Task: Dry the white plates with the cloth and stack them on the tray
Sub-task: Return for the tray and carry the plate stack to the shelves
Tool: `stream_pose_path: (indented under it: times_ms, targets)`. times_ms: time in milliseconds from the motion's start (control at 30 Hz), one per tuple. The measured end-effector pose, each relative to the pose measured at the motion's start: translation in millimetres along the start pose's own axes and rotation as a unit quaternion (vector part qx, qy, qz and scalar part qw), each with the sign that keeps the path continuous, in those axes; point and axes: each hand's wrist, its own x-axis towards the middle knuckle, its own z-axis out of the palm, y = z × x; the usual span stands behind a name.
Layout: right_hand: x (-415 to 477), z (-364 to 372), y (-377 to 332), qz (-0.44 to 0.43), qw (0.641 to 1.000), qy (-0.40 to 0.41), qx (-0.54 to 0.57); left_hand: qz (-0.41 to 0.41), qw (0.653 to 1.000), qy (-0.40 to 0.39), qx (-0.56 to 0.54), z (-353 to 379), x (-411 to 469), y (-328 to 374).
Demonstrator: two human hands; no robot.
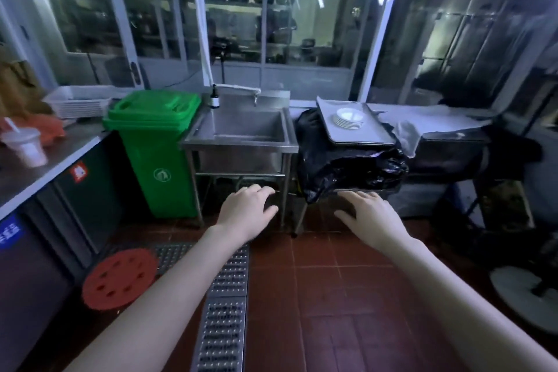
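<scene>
Plates (pixel 349 118) form one white stack on one tray (pixel 373 130) beside one sink (pixel 238 146), while left hand (pixel 246 208) and right hand (pixel 370 214) hover empty, fingers relaxed.

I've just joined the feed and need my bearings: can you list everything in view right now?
sink: one, steel, centre
black bag: one, black, right of the sink
tray: one, grey, atop the black bag
white plates: one stack, white, on the tray
tap: one, pale, over the sink's back
bottle: one, dark, sink's back left corner
bin: one, green, left of the sink
basket: one, white, far end of the left counter
cup: one, clear with straw, left counter
floor grate: one, steel, in the red tiles
disc: one, red with holes, floor at left
hands: left hand and right hand, bare, open, empty, held out low
</scene>
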Motion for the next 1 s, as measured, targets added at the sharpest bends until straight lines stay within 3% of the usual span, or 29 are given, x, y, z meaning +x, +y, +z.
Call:
stream_pose_path:
  times_ms: [333, 633, 1000]
  targets:
    - [146.7, 45.9, 133.8, 0.091, 0.994, 0.02, 0.053, 0.026, 0.998, -0.005, -0.063, 94.5, 214.5, 51.3]
    - [321.5, 52.5, 280.2, 0.089, 0.994, 0.03, 0.062, 0.033, 0.997, -0.009, -0.065, 151.8, 428.8, 113.3]
    - [521.3, 100.4, 390.6, 0.102, 0.989, 0.01, 0.104, 0.015, 0.994, -0.024, -0.108, 241.6, 659.6, 124.6]
